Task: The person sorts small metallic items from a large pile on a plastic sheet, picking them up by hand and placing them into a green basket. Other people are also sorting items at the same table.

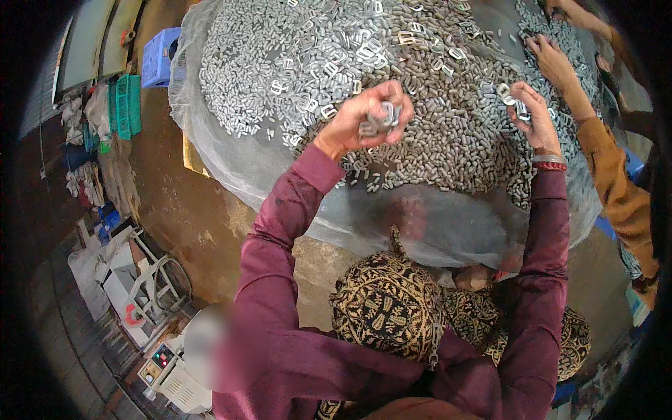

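Observation:
My left hand (364, 122) is raised over the near part of a broad pile, its fingers curled around several metal buckles (386, 115). Off to the right, my right hand (537, 119) pinches silvery buckles (505, 94) between thumb and fingers; how many is hard to tell. Beneath both hands spreads the pile of small grey cylindrical metal pieces (448, 150). Loose oval and square buckles (369, 49) lie scattered across its middle and far part. Everything rests on a pale translucent mesh sheet (448, 224), bare along its near edge.
Another person's hand (551, 61) reaches into the pile at far right, with a further arm (588, 15) behind. At left stand a blue crate (157, 59) and a green basket (129, 105). A machine with a lit panel (175, 374) is at lower left.

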Tool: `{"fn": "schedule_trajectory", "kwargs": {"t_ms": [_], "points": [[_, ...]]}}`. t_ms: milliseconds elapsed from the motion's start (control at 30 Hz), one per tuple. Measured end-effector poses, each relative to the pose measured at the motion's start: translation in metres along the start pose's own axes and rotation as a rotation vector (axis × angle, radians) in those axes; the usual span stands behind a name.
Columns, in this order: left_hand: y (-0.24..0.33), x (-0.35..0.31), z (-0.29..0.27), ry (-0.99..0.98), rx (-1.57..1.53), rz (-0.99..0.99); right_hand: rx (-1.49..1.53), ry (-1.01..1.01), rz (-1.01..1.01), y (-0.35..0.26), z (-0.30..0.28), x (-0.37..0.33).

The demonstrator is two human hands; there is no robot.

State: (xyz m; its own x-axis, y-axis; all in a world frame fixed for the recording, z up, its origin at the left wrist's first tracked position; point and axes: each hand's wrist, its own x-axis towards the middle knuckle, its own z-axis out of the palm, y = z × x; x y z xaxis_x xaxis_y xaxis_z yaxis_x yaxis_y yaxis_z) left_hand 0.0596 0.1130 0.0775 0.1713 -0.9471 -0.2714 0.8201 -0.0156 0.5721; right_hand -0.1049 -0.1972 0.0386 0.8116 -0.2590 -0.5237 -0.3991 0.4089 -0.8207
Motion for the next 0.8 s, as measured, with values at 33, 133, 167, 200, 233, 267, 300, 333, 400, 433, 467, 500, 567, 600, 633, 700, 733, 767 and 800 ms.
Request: {"fn": "schedule_trajectory", "kwargs": {"t_ms": [33,133,167,200,233,267,300,333,400,433,467,500,567,600,633,700,733,767,800], "points": [[-0.004,-0.01,-0.002,-0.03,-0.075,-0.022,0.24,-0.09,-0.017,-0.001,0.008,-0.003],[-0.011,-0.03,0.004,0.003,0.046,-0.131,0.572,-0.379,-0.131,0.006,0.008,-0.003],[-0.014,-0.038,-0.006,0.013,0.07,-0.197,0.604,-0.357,-0.12,0.002,0.022,-0.005],[-0.02,-0.045,-0.01,0.12,0.366,-0.187,0.635,-0.334,-0.108,0.001,0.032,-0.005],[-0.026,-0.047,-0.009,0.212,0.663,-0.177,0.596,-0.194,-0.007,0.005,0.034,-0.003],[-0.03,-0.05,-0.007,0.307,0.961,-0.162,0.384,-0.164,-0.021,0.003,0.047,0.0],[-0.034,-0.055,-0.007,0.298,1.449,-0.004,0.007,-0.188,0.053,-0.004,0.059,-0.002],[-0.051,-0.065,-0.015,0.396,1.796,0.062,-0.193,-0.288,0.143,-0.011,0.081,-0.002],[-0.074,-0.062,-0.011,0.512,1.971,-0.104,-0.586,-0.454,-0.004,0.007,0.126,-0.003],[-0.08,-0.054,-0.013,0.459,1.977,-0.104,-0.64,-0.53,-0.373,0.043,0.133,0.002],[-0.088,-0.055,-0.019,0.431,1.975,-0.128,-0.8,-0.56,-0.338,0.042,0.152,-0.006],[-0.093,-0.054,-0.022,0.386,1.97,-0.143,-0.896,-0.471,-0.39,0.05,0.156,-0.011],[-0.087,-0.045,-0.022,0.363,1.822,0.049,-0.906,-0.283,-0.385,0.057,0.156,-0.013],[-0.079,-0.039,-0.02,0.355,1.745,0.142,-0.823,-0.183,-0.33,0.055,0.151,-0.011],[-0.066,-0.031,-0.018,0.294,1.656,0.148,-0.749,-0.084,-0.488,0.06,0.139,-0.005],[-0.04,-0.022,-0.003,0.276,1.496,0.143,-0.748,0.027,-0.399,0.05,0.122,-0.004],[-0.029,-0.021,0.005,0.285,1.448,0.098,-0.732,0.049,-0.46,0.049,0.118,-0.003],[-0.026,-0.023,0.004,0.338,1.597,0.13,-0.778,-0.013,-0.313,0.045,0.117,-0.005],[-0.025,-0.024,0.002,0.392,1.745,0.163,-0.798,-0.088,-0.33,0.048,0.12,-0.009]]}}
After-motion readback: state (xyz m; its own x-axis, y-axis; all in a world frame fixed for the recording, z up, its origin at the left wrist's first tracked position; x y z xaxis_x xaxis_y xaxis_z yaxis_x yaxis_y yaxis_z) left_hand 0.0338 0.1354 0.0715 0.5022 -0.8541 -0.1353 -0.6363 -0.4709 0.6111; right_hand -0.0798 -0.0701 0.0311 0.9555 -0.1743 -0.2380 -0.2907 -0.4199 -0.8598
